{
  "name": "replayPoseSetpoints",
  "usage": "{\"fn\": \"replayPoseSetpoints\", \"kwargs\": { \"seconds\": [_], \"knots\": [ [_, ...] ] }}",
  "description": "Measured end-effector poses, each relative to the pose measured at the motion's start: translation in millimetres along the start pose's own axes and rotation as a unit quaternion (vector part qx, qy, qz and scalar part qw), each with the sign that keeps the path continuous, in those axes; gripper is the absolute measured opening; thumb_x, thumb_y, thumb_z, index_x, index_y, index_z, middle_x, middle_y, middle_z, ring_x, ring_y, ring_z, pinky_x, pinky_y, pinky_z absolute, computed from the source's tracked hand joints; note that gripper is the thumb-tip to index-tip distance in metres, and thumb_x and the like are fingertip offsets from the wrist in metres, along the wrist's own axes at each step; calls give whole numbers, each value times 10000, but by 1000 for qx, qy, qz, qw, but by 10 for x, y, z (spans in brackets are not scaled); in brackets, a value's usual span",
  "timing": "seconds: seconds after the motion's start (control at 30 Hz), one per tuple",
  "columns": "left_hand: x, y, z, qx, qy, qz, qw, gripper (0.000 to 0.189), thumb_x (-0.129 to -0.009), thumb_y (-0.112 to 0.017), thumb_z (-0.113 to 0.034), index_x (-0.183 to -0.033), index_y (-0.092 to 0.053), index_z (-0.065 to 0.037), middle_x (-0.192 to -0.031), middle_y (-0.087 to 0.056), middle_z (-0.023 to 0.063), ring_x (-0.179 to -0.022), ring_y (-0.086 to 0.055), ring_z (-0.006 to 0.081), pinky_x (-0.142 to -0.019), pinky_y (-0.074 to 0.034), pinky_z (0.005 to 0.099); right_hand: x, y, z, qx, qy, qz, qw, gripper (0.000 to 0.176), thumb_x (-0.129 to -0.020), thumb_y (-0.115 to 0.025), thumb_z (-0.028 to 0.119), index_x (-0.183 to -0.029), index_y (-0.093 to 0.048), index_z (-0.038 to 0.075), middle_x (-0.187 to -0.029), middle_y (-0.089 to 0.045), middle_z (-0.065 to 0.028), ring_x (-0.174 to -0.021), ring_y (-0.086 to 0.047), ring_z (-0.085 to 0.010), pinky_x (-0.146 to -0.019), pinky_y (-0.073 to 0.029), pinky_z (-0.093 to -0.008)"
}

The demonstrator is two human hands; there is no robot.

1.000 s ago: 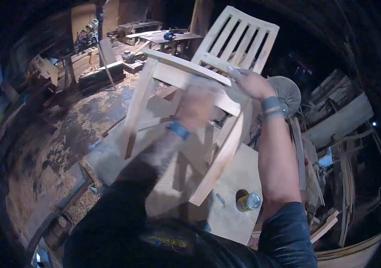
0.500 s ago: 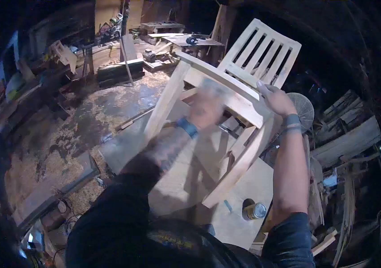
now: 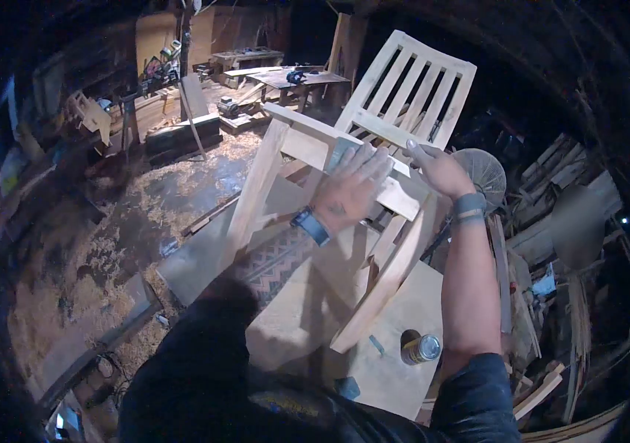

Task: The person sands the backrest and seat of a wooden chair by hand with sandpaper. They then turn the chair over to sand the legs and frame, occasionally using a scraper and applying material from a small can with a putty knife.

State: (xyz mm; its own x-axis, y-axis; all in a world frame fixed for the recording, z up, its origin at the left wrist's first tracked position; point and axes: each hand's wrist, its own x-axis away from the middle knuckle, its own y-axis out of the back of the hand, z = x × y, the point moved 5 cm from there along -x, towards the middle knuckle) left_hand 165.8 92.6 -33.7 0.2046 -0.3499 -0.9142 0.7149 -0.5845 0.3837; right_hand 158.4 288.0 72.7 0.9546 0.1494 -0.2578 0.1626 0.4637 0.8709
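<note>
An unfinished pale wooden chair (image 3: 252, 196), with a slatted back (image 3: 411, 85), stands over a flat board (image 3: 293, 314). Pressed on the curved rail of its frame, my left hand (image 3: 348, 192) has a blue-green sheet (image 3: 340, 153) under its fingers, which lie long and flat. A dark watch is on that wrist. My right hand (image 3: 440, 171) grips the frame at the rail's right end, its thumb on top and its other fingers partly hidden.
A can (image 3: 420, 349) and small blue-green pieces (image 3: 346, 387) lie on the board. Behind the chair is a round fan (image 3: 480, 176). Stacked scrap wood (image 3: 551, 214) fills the right side. Shavings cover the floor (image 3: 130, 244). A low table (image 3: 296, 78) with a tool stands further back.
My left hand was blurred and is now sharper, lower on the rail with the sheet. The view has shifted slightly. My right hand still holds the frame.
</note>
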Motion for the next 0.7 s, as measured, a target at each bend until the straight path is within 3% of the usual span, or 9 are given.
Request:
{"fn": "replayPoseSetpoints", "kwargs": {
  "seconds": [0.03,0.13,0.2,0.33,0.43,0.5,0.57,0.63,0.7],
  "knots": [
    [101,-178,206,33,38,78,996,546,-930,-590,-212,-1425,-555,16,-1298,-635,208,-1252,-581,372,-1106,-422,520,-6,-13,-28,-7,-5,17,1000,697,-1039,-436,641,-1310,-690,52,-1281,-697,-233,-1219,-646,-371,-1069,-465,-404],
    [331,-187,791,10,46,102,994,543,-919,-613,-227,-1417,-581,-13,-1466,-559,222,-1389,-495,391,-1210,-320,522,16,55,28,-3,-13,41,999,706,-1039,-436,641,-1345,-665,48,-1302,-687,-236,-1248,-631,-375,-1087,-450,-406],
    [24,479,705,-70,110,6,991,534,-920,-612,-219,-1419,-588,-31,-1521,-517,222,-1435,-450,398,-1239,-277,530,162,78,192,21,-22,13,999,707,-1041,-435,635,-1356,-652,41,-1302,-686,-237,-1254,-627,-370,-1093,-444,-404],
    [-36,137,-81,6,24,48,999,570,-938,-582,-170,-1490,-517,-45,-1570,-460,210,-1472,-399,400,-1257,-230,543,131,74,199,1,-7,20,1000,694,-1047,-434,619,-1353,-648,33,-1319,-678,-237,-1251,-626,-374,-1095,-444,-406],
    [129,103,365,-15,-60,64,996,583,-943,-572,-182,-1506,-494,-50,-1567,-467,196,-1468,-404,397,-1262,-227,532,140,74,144,-28,-9,37,999,689,-1051,-423,613,-1356,-646,37,-1342,-666,-233,-1263,-615,-387,-1102,-439,-410],
    [83,605,686,58,66,46,995,588,-948,-557,-183,-1517,-479,-53,-1565,-473,185,-1469,-407,383,-1262,-235,527,224,148,284,28,-17,28,999,688,-1053,-413,612,-1365,-640,42,-1354,-661,-229,-1273,-607,-396,-1105,-436,-413],
    [51,636,725,67,109,41,991,583,-956,-542,-182,-1522,-473,-55,-1562,-478,182,-1470,-410,373,-1263,-242,521,170,92,159,23,19,-2,1000,692,-1057,-392,626,-1364,-643,59,-1267,-702,-211,-1180,-656,-371,-1043,-475,-422],
    [90,351,586,8,83,34,996,567,-969,-527,-179,-1520,-477,-56,-1560,-482,185,-1471,-412,367,-1263,-247,516,77,38,91,24,27,4,999,685,-1062,-388,624,-1400,-614,73,-1267,-704,-201,-1156,-671,-350,-1032,-483,-417],
    [12,258,265,-51,-6,108,993,563,-972,-532,-182,-1511,-478,-30,-1550,-487,203,-1452,-426,386,-1256,-259,517,130,67,175,19,46,-1,999,692,-1058,-387,622,-1376,-630,57,-1313,-682,-213,-1217,-638,-379,-1069,-458,-421]
  ]
}}
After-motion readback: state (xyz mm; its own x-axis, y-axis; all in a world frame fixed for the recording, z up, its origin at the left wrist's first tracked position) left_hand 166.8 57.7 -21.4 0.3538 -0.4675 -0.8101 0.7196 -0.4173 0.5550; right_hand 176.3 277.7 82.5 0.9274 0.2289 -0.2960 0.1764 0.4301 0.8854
